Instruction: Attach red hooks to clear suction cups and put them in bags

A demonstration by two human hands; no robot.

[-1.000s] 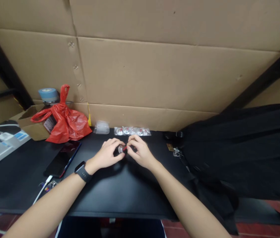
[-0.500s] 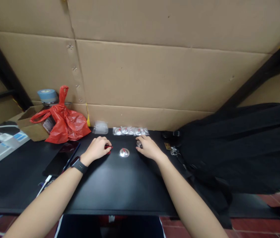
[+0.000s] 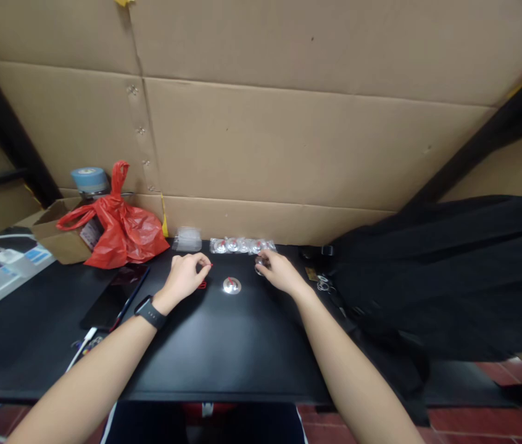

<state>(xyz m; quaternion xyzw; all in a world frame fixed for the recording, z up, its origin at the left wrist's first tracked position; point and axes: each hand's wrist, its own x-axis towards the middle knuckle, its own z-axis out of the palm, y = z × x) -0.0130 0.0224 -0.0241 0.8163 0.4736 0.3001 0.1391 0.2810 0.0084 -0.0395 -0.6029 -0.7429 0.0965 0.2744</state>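
Our two hands no longer meet over one piece: a shiny disc (image 3: 232,287) with a red mark on top lies free on the black tabletop (image 3: 242,345), between them and nearer the back edge than the front. Since half a second ago our left hand (image 3: 185,277) has lifted a little off the red pieces (image 3: 202,285), with thumb and forefinger pinched on what looks like a small red bit (image 3: 211,265). Our right hand (image 3: 280,272) is half curled, its fingers around a round piece (image 3: 259,266) just in front of the row of discs (image 3: 237,245) along the back edge. We read this as one disc put aside and parts for another taken up. Our fingers cover much of the round piece, and we cannot count the red pieces under the left hand
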